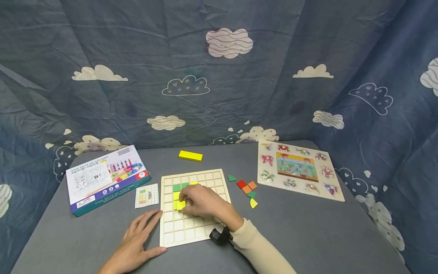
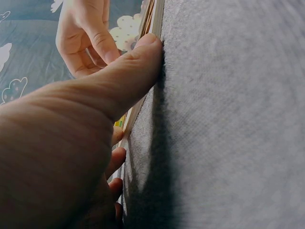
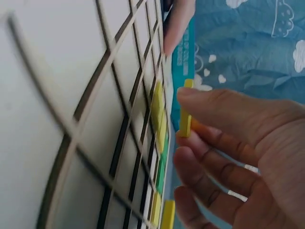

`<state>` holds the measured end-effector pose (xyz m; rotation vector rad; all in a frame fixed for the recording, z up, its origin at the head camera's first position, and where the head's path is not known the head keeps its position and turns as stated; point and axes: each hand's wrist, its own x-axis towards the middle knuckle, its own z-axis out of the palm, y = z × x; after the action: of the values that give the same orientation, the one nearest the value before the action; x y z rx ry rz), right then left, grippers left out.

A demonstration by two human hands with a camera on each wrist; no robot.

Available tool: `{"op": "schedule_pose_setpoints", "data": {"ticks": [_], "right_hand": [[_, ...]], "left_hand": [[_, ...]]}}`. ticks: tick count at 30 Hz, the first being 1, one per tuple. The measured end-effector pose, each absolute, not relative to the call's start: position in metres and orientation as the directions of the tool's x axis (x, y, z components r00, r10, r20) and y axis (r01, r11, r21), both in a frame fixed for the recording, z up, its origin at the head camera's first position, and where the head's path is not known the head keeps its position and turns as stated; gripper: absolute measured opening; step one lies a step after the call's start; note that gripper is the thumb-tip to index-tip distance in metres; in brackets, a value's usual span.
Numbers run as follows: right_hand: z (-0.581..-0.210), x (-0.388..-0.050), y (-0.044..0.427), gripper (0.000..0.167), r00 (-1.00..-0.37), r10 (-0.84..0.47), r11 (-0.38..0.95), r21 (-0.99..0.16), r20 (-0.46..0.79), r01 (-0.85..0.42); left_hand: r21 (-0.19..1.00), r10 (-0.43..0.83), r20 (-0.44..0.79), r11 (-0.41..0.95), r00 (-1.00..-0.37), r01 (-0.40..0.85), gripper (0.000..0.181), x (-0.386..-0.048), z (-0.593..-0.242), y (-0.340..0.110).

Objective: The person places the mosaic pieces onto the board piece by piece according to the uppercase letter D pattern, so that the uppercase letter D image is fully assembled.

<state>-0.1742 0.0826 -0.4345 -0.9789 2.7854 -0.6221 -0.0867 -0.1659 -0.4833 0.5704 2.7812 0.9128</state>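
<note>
- Right hand [image 1: 203, 201] is pinching a yellow tile [image 3: 185, 125] between thumb and index finger.
- Left hand [image 1: 134, 238] is lying with fingers spread, thumb touching the near corner of the wooden grid board [image 1: 169, 238]. Board is sitting under the right hand, on the counter [image 1: 325, 236].
- Done: two green tiles [image 1: 176, 187] and some yellow tiles [image 1: 176, 196] are occupying cells around the right fingertips. Exact count unclear, right hand is hiding cells.
- Left, my read: six loose pieces [image 1: 241, 184] are lying right of the right hand; looking only partway.
- Pattern card [image 1: 146, 196] is lying just beyond the left fingertips; too small for matching cells.
</note>
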Motion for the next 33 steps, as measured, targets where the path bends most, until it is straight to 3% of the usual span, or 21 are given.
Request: {"op": "schedule_pose_setpoints", "data": {"ticks": [5,18,33], "right_hand": [[-0.438,-0.168,0.076,0.017,-0.792,-0.61,0.713,-0.426,0.015,-0.557],[-0.444,-0.162,0.066,0.008,-0.8,-0.596,0.749,-0.314,0.065,-0.583],[-0.443,-0.163,0.069,0.012,-0.786,-0.615,0.733,-0.322,0.065,-0.6]], "left_hand": [[0.586,0.403,-0.052,0.753,-0.914,0.299,0.096,-0.088,-0.483,-0.166],[0.594,0.402,-0.041,0.746,-0.915,0.301,0.096,-0.087,-0.483,-0.166],[0.585,0.4,-0.065,0.758,-0.914,0.29,0.097,-0.088,-0.482,-0.166]]}}
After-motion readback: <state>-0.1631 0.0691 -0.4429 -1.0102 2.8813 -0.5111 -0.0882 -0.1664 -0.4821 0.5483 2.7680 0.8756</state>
